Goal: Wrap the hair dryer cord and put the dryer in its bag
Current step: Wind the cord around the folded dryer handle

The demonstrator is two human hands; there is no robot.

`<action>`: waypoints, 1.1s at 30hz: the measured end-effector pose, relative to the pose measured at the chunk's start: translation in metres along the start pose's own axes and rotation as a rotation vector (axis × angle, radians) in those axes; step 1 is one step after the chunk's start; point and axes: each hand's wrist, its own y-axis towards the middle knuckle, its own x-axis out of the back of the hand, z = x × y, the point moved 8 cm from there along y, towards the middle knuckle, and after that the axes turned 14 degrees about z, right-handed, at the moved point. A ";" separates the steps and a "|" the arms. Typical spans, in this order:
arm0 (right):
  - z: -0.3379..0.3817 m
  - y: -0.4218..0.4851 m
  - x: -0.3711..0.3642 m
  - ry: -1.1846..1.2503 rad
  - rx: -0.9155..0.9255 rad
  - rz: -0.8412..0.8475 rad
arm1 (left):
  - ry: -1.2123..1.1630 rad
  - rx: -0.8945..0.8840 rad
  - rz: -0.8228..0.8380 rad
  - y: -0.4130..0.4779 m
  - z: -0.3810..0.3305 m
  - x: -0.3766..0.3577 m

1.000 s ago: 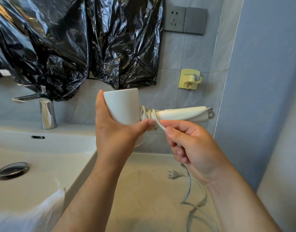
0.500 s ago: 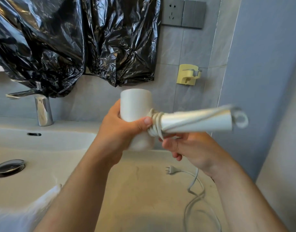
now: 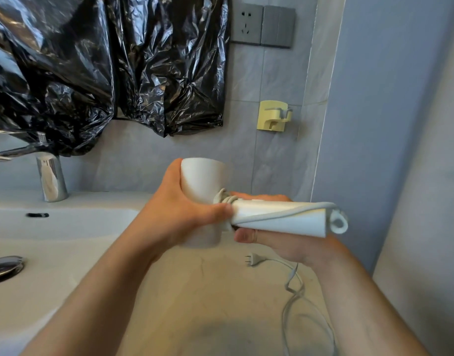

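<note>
A white hair dryer is held above the counter, barrel upright and handle pointing right. My left hand grips the barrel, thumb pressing the cord turns wound where the handle meets the barrel. One cord strand runs along the handle to its end loop. My right hand is curled under and behind the handle, holding the cord there. The loose cord trails onto the counter with its plug lying flat. No bag for the dryer is visible.
A white sink basin with a drain and chrome faucet sits at left. Black plastic sheeting hangs on the wall, with a grey socket and a yellow wall holder. A blue wall closes the right side.
The dryer has come lower and the handle has swung toward me. My right hand went from pinching the cord in front of the handle to passing under and behind it.
</note>
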 end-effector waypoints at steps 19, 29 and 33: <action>0.006 -0.008 0.003 0.101 -0.011 0.029 | -0.190 -0.113 0.192 -0.003 -0.002 -0.001; -0.009 -0.009 0.010 -0.286 -0.370 -0.092 | 0.519 -0.013 0.085 -0.013 -0.014 -0.006; -0.011 -0.006 0.010 -0.222 -0.373 -0.156 | 0.674 -0.009 0.069 -0.015 -0.018 -0.010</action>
